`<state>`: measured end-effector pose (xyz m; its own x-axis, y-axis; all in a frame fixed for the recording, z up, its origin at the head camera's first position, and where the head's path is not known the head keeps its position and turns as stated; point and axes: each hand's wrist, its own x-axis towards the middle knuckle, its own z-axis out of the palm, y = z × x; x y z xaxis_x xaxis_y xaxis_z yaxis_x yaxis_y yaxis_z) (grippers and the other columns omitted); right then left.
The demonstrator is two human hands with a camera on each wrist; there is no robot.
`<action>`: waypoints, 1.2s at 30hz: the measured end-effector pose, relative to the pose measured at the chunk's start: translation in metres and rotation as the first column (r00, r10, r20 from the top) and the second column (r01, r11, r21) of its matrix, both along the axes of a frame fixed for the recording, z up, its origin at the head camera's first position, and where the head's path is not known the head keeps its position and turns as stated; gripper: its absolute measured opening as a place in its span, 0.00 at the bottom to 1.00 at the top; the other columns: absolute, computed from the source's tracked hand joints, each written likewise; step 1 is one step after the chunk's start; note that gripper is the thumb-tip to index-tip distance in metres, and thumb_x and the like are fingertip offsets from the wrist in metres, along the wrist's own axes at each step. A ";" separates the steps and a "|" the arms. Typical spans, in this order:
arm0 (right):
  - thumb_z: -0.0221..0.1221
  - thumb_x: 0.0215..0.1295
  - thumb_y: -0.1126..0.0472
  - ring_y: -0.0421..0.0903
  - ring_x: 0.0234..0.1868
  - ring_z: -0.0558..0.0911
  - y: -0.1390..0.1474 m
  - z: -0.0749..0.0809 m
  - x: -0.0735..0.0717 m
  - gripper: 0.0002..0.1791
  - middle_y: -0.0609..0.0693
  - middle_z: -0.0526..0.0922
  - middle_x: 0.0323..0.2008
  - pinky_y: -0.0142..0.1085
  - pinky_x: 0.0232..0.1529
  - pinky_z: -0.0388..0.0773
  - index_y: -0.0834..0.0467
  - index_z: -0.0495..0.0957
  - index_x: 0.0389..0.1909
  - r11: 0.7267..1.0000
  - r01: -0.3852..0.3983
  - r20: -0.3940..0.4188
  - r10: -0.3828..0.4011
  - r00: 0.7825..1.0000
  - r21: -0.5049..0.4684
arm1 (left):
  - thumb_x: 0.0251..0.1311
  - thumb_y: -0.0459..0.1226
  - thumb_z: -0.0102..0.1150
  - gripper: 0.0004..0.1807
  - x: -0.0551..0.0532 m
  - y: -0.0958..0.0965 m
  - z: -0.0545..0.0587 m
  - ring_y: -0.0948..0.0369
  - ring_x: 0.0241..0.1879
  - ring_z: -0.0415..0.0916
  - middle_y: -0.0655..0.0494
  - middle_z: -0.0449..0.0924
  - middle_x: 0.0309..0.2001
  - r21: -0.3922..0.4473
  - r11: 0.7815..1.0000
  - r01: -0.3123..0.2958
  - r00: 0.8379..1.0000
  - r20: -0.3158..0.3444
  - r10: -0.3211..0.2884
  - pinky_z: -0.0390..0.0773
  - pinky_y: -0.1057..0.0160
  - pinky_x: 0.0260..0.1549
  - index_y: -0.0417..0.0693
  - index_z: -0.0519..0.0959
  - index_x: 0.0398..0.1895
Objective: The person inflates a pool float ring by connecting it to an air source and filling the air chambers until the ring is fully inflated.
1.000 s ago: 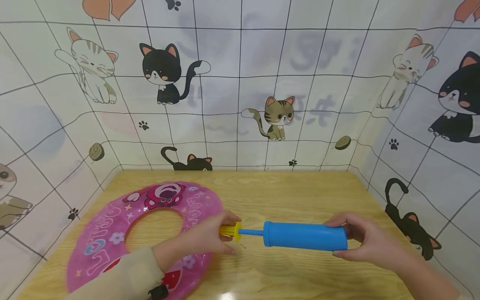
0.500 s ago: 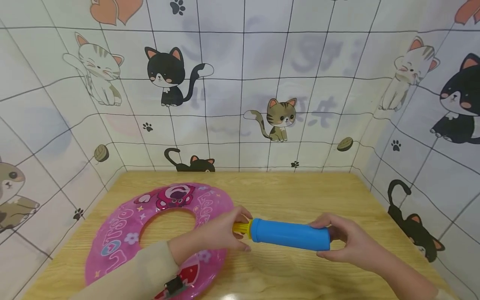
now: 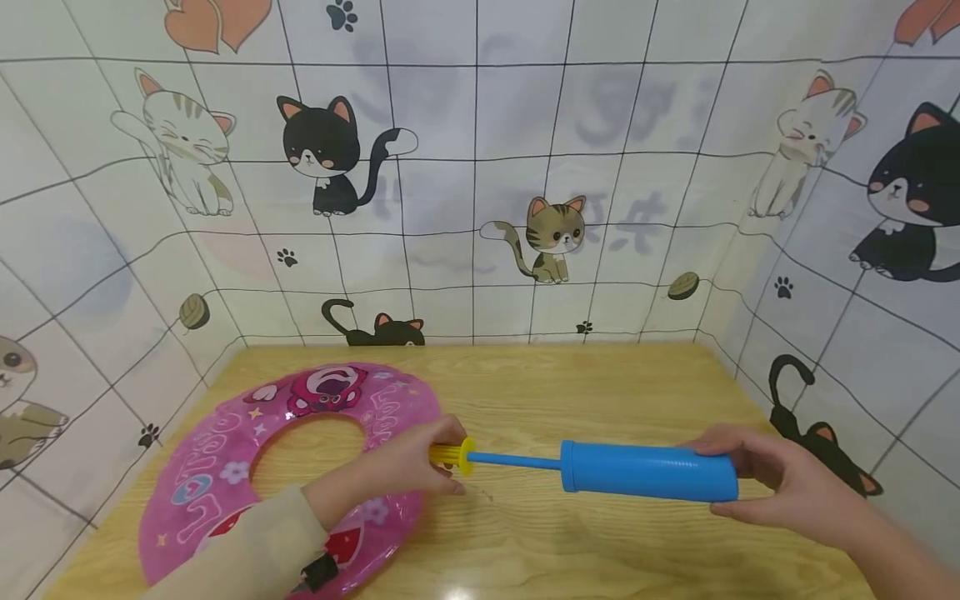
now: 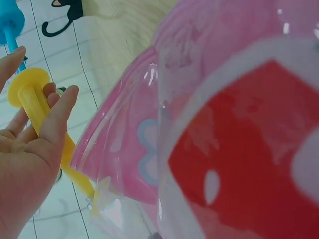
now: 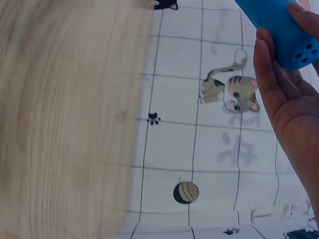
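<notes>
1. One left hand (image 3: 408,467) has its fingers wrapped round a yellow pump handle (image 3: 446,454).
2. Right of them, a blue rod (image 3: 517,461) (plainly exposed) joins the blue barrel (image 3: 648,472), its outer end gripped by the fingers of the right hand (image 3: 791,487).
3. Left of the left fingers, a pink ring (image 3: 191,475) lies on the surface (image 3: 585,383).
4. Beyond all fingers rises a cat-printed sheet (image 3: 450,125).

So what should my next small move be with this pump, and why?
Probably push the blue barrel toward your left hand with your right hand: the blue rod is exposed between it and the yellow piece your left hand holds, so a pushing stroke seems available.
</notes>
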<state>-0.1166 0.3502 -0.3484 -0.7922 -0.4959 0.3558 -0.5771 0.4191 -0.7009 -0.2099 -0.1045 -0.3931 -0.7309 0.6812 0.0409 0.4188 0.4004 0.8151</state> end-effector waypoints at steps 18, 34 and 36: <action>0.71 0.52 0.71 0.44 0.44 0.80 -0.048 -0.008 -0.010 0.28 0.52 0.76 0.53 0.36 0.39 0.81 0.57 0.74 0.55 0.998 0.008 0.154 0.002 0.988 -0.062 | 0.45 0.33 0.77 0.27 0.013 0.013 0.007 0.59 0.42 0.77 0.57 0.76 0.41 -0.005 1.000 -0.010 1.000 -0.001 0.010 0.81 0.65 0.42 0.47 0.69 0.44; 0.72 0.54 0.61 0.45 0.42 0.81 -0.074 -0.007 -0.007 0.28 0.51 0.78 0.53 0.35 0.40 0.81 0.52 0.75 0.56 0.999 0.043 0.137 -0.042 0.990 -0.006 | 0.48 0.34 0.76 0.26 0.018 0.026 0.010 0.57 0.46 0.78 0.58 0.78 0.45 0.028 0.999 -0.024 0.998 0.052 0.022 0.81 0.66 0.43 0.49 0.70 0.47; 0.72 0.53 0.62 0.45 0.42 0.81 -0.065 -0.005 -0.006 0.29 0.48 0.78 0.53 0.35 0.40 0.81 0.53 0.75 0.57 0.998 0.057 0.113 -0.057 0.992 0.004 | 0.48 0.34 0.76 0.26 0.016 0.022 0.008 0.56 0.46 0.78 0.58 0.79 0.45 0.001 0.999 -0.041 0.999 0.024 0.041 0.81 0.67 0.43 0.49 0.71 0.48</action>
<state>-0.1223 0.2848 -0.3535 -0.8541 -0.4490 0.2625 -0.4698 0.4493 -0.7599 -0.1942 -0.0830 -0.3850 -0.7590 0.6506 0.0236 0.3822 0.4160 0.8252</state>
